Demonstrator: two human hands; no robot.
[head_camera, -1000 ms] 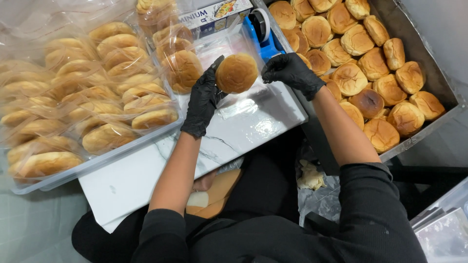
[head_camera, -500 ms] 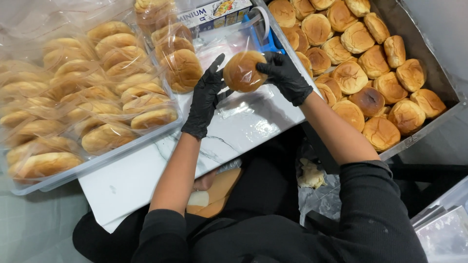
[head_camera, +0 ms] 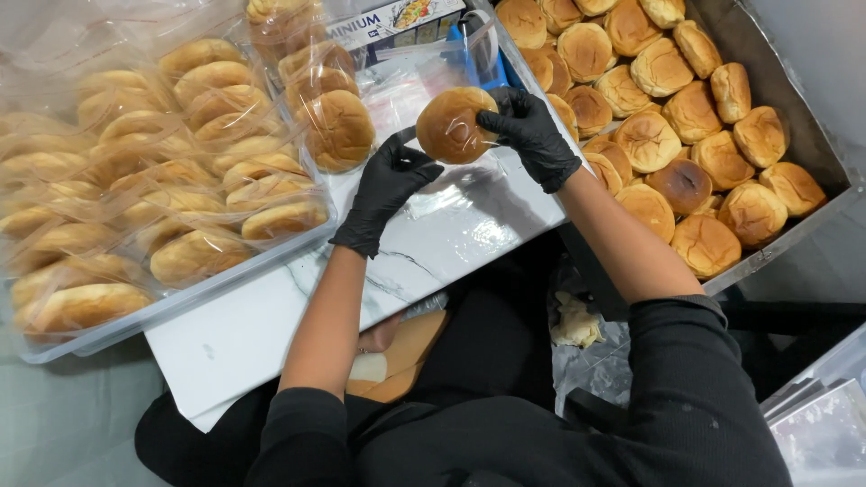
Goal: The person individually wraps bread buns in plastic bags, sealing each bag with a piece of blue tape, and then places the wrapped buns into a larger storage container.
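Note:
Both my hands wear black gloves. My right hand (head_camera: 532,131) grips a round golden bun (head_camera: 449,124) covered in clear plastic film, holding it up on edge above a white marble-patterned board (head_camera: 451,243). My left hand (head_camera: 388,185) sits just below and left of the bun, fingers pinching the loose film at its lower edge. A sheet of clear film lies on the board under the bun.
A metal tray (head_camera: 794,117) at the right holds several bare buns. A clear tub (head_camera: 162,307) at the left is packed with wrapped buns. A foil box (head_camera: 397,22) and a blue dispenser (head_camera: 474,54) stand behind the board. A crumpled wrapper (head_camera: 577,323) lies below.
The bun has risen off the board and tilted onto its edge. My right hand moved from beside it to gripping its right side, and my left hand dropped lower on the film.

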